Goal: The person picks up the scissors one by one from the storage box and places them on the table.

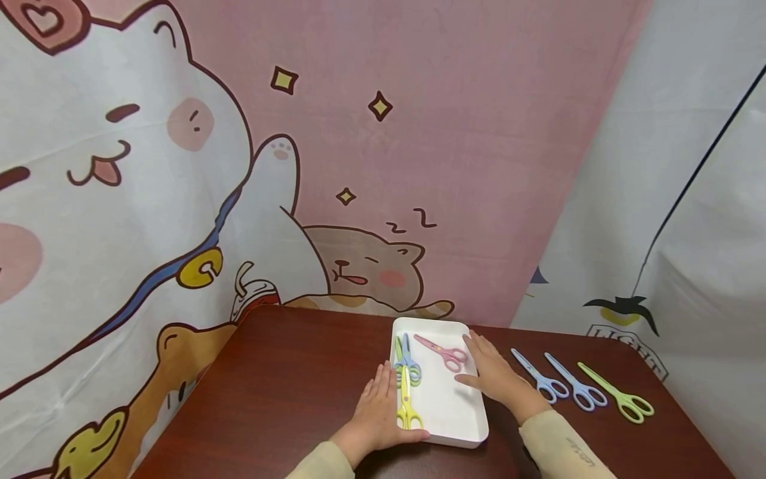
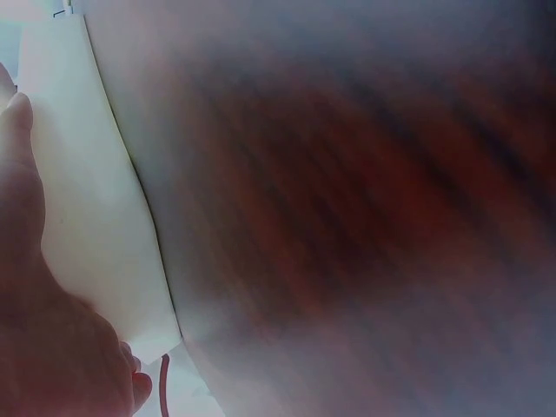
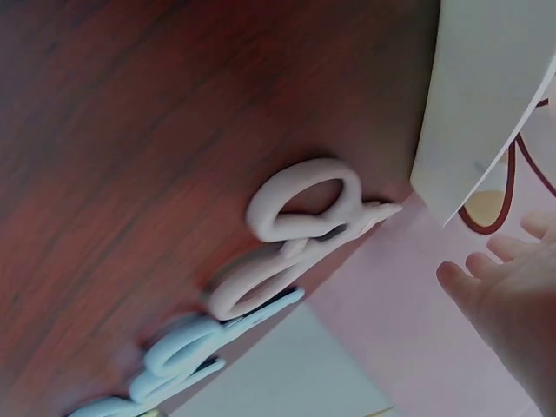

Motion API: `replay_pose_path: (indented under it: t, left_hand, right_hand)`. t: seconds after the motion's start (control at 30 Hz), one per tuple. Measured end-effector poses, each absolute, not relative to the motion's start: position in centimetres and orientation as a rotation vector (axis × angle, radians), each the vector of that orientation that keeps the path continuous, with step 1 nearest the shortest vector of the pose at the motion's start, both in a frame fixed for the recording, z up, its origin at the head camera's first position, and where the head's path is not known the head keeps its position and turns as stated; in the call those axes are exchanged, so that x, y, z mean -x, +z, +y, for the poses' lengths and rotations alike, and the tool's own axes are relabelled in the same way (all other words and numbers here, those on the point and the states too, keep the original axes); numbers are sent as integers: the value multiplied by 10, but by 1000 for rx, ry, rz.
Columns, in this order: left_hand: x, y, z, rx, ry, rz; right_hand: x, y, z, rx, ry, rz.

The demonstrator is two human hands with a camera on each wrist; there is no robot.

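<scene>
A white tray lies on the table with several pairs of scissors in it. Pink scissors are at its far right; blue scissors, green scissors and yellow scissors overlap along its left side. My left hand rests against the left side, fingers straight, thumb across the near left corner. At the right rim is my right hand, fingers extended forward and thumb over the tray. The right wrist view shows pinkish scissors on the table, hidden in the head view.
Right of the tray lie two pairs of blue scissors and one pair of green scissors on the dark wooden table. A cloth with cartoon cats hangs behind the table's far edge.
</scene>
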State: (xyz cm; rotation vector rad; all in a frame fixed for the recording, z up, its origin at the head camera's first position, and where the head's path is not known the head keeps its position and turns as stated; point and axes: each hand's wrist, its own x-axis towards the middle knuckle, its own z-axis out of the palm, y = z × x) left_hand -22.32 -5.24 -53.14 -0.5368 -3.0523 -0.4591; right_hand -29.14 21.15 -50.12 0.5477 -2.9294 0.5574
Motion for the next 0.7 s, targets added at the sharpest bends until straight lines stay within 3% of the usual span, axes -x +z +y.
replay_pose_path:
  t: [0.7]
  left_hand:
    - [221,-529,-52,546,-425,-3029]
  right_hand:
    - [312,-505,161,-624,486,-3062]
